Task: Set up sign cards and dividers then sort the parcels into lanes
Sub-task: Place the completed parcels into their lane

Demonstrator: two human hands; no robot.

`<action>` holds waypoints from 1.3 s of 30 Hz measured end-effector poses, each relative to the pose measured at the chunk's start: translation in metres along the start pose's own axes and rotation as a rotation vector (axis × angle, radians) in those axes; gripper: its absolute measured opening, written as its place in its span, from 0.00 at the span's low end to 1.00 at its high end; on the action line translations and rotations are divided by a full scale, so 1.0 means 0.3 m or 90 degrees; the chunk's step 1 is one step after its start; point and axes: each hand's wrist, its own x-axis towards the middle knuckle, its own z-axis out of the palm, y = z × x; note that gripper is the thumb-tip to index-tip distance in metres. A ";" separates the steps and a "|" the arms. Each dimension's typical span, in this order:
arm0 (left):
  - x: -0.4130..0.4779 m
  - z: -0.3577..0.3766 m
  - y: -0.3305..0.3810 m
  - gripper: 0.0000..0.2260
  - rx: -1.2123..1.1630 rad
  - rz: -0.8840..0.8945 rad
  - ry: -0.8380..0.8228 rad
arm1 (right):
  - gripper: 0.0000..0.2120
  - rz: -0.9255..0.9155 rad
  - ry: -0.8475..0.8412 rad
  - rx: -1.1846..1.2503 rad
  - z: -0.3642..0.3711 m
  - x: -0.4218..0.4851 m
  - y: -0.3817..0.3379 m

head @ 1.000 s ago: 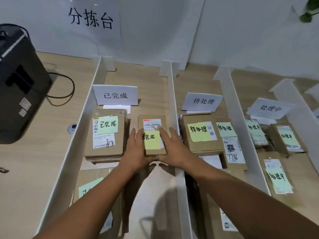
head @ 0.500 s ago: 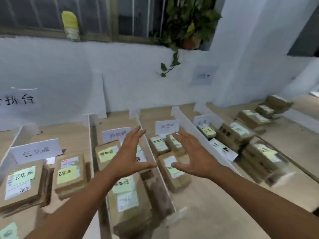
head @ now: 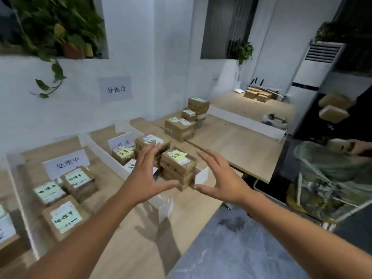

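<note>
Fingers [head: 146, 157] of both hands were straight and spread, gripping nothing; the left hand [head: 144, 179] and the right hand [head: 222, 185] hung with palms facing each other on either side of a stack of parcels [head: 178, 170] in the rightmost lane; through the motion blur the thumbs seemed just short of the cardboard, though I could not be sure. The stack, topped by a yellow-green note [head: 178, 155], stood right of a white divider [head: 105, 156] and near a blurred sign card [head: 120, 143]; left of that divider lay the labelled parcels [head: 77, 181] of the lane marked by the "处理中" card [head: 66, 163]. An unsorted pile [head: 180, 126] sat further along the table [head: 237, 143]; the wall sign [head: 116, 89] hung above the lanes. Against half a second before, the view had swung right; the "已完成" lane was gone from sight; the hands, empty then too, had moved from over the middle lanes to this end stack.
</note>
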 end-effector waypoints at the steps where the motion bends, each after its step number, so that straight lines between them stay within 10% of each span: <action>1: 0.046 0.049 0.012 0.52 -0.004 0.003 -0.006 | 0.47 0.010 0.009 -0.002 -0.018 0.001 0.062; 25: 1.406 1.066 -0.136 0.53 0.001 -0.044 -0.076 | 0.45 0.054 -0.014 -0.023 -0.259 0.660 1.527; 39: 1.886 1.482 -0.231 0.54 0.066 -0.208 0.053 | 0.45 -0.082 -0.118 0.060 -0.273 1.241 2.264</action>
